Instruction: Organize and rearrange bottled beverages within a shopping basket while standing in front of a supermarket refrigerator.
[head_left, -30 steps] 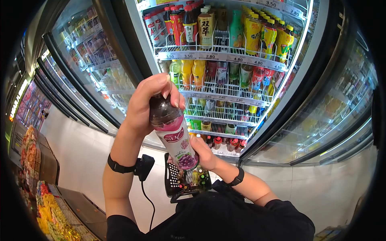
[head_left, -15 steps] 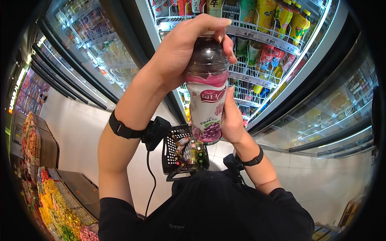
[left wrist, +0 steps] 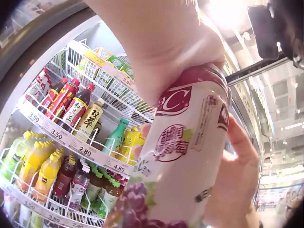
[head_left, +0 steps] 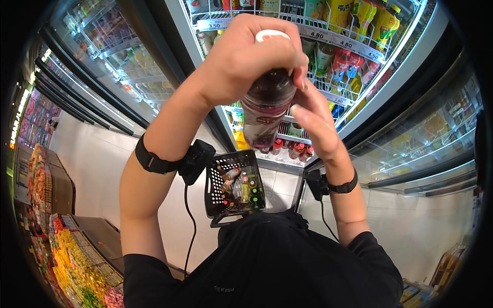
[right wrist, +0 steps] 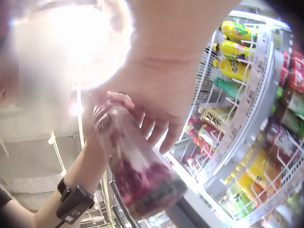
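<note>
A grape juice bottle point(head_left: 267, 115) with a white cap point(head_left: 272, 35) and a purple-and-white label hangs before my chest, its lower end pointing down and away. My left hand point(head_left: 251, 54) curls around its top, the cap showing between thumb and fingers. Close along the bottle's right side is my right hand point(head_left: 319, 126), thumb apart from the bottle and fingers loosely extended. In the left wrist view, the label's grape picture point(left wrist: 142, 199) faces the camera, with the right hand point(left wrist: 232, 185) beside it. The right wrist view shows the bottle point(right wrist: 137, 161) blurred.
An open drinks cooler with wire shelves and price strips point(head_left: 334, 46) stands ahead, holding rows of bottles. Below sits a black shopping basket point(head_left: 210, 197) with several bottles inside. Glass doors point(head_left: 426, 128) flank the cooler. Packaged goods point(head_left: 77, 256) fill displays at the left.
The bottle came up and to the right in the left hand, then tipped away, so its label shows less. My right hand moved up from the bottle's lower end, its thumb now off the side.
</note>
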The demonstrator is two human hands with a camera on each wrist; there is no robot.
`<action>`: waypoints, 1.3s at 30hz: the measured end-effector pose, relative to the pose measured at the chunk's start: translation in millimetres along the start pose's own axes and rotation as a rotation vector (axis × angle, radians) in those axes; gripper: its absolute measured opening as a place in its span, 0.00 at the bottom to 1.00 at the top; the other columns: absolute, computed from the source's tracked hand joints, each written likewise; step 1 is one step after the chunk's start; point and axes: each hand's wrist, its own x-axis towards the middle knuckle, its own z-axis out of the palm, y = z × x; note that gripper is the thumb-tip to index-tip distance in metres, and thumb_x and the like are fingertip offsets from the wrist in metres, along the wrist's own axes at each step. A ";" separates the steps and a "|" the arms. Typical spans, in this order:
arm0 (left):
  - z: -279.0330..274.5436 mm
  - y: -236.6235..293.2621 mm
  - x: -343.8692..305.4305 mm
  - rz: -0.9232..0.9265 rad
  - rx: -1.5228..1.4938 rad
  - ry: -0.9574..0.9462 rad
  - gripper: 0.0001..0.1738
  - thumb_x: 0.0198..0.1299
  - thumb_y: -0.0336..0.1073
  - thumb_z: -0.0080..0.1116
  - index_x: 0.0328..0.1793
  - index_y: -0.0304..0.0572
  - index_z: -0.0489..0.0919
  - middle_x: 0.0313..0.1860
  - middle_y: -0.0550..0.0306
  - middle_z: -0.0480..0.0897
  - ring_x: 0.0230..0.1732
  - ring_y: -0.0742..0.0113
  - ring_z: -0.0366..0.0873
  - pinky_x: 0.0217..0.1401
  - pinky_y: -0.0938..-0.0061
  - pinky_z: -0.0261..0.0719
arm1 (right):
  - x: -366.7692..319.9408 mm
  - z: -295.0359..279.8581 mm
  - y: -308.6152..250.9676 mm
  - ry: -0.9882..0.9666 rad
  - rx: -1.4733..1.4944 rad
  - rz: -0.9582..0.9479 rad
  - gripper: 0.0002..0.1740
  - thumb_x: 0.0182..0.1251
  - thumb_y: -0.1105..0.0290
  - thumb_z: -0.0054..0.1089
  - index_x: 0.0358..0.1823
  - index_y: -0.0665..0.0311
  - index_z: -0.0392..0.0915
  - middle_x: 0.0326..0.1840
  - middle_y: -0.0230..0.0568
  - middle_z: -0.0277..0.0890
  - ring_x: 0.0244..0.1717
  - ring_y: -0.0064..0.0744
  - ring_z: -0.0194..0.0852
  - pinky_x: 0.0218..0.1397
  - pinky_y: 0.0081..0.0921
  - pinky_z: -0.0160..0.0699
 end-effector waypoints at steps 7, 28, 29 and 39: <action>21.0 -51.0 -12.5 0.231 0.338 0.155 0.11 0.56 0.37 0.66 0.35 0.35 0.80 0.35 0.51 0.85 0.46 0.61 0.82 0.54 0.66 0.79 | -2.0 1.5 22.0 0.024 -0.376 0.214 0.29 0.50 0.65 0.77 0.54 0.63 0.78 0.47 0.47 0.85 0.47 0.47 0.87 0.51 0.37 0.85; -0.9 -262.6 28.5 0.003 0.573 0.420 0.32 0.50 0.29 0.73 0.64 0.38 0.77 0.55 0.43 0.82 0.57 0.42 0.81 0.60 0.57 0.80 | 44.5 -73.1 145.4 0.454 -0.442 0.258 0.34 0.48 0.66 0.82 0.56 0.67 0.74 0.49 0.46 0.85 0.52 0.36 0.87 0.59 0.33 0.83; -2.1 -266.4 35.5 0.011 0.557 0.443 0.30 0.50 0.28 0.72 0.62 0.38 0.76 0.55 0.44 0.81 0.56 0.41 0.80 0.60 0.56 0.80 | 47.3 -79.5 146.6 0.438 -0.425 0.246 0.34 0.49 0.66 0.82 0.57 0.67 0.74 0.50 0.47 0.85 0.53 0.38 0.87 0.59 0.34 0.82; -30.6 -327.1 74.7 0.024 0.723 0.466 0.29 0.52 0.27 0.69 0.63 0.44 0.74 0.54 0.46 0.80 0.53 0.37 0.81 0.53 0.50 0.82 | 67.9 -105.0 171.4 0.397 -0.781 0.029 0.28 0.53 0.68 0.76 0.57 0.66 0.78 0.51 0.47 0.83 0.51 0.41 0.86 0.56 0.33 0.82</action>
